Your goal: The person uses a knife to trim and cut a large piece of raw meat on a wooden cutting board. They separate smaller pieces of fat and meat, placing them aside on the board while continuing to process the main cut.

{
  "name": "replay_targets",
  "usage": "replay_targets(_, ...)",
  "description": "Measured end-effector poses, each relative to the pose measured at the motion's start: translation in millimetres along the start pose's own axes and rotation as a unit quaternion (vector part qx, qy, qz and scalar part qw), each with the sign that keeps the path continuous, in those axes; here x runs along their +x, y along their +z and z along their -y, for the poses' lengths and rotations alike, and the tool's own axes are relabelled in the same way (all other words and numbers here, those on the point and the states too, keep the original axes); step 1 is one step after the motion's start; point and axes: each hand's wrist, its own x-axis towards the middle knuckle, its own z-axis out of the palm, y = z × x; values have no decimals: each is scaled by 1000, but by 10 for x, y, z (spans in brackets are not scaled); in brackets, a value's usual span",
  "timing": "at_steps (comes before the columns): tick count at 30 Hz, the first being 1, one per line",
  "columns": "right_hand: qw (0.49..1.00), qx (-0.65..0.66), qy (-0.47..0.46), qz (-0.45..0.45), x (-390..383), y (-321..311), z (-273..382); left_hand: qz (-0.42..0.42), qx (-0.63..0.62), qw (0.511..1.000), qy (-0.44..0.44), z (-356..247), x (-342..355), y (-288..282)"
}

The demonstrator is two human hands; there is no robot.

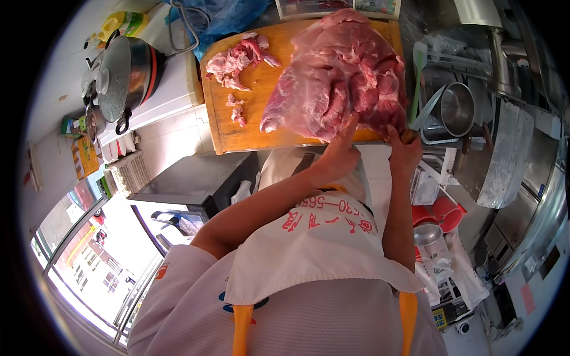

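A large slab of raw red meat (338, 77) covers most of the right side of a wooden cutting board (249, 133). My left hand (341, 157) is closed at its near edge, with one digit stretched over the top of the meat. My right hand (405, 153) is closed at the near right corner, its fingertips against the meat. A small brown piece shows in that hand; it may be a handle, but I cannot make it out. Pale meat trimmings (231, 62) lie in a pile at the board's left, with smaller scraps (237, 111) nearer me.
Left of the board, a lidded pan (122, 80) stands on a white surface. A blue plastic bag (228, 21) lies behind the board. To the right are a long green utensil (418, 65) and a metal pot (457, 107). Red containers (445, 213) stand lower right.
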Motion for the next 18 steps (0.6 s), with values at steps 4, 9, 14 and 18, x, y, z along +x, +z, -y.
replay_targets(4, 1000, 2, 0, -6, 23, 6, -58, 33, -7, 998, -45, -152, 2, -74)
replay_targets(9, 999, 30, 6, -13, 7, 34, -32, 30, -20, 999, -25, -168, 11, -91)
replay_targets(14, 998, 67, 15, -9, 6, 42, -32, 23, -7, 1000, -17, -124, 14, -68)
replay_targets(18, 1000, 6, 4, 7, 34, 7, -54, 32, 3, 999, -30, -110, 17, -74)
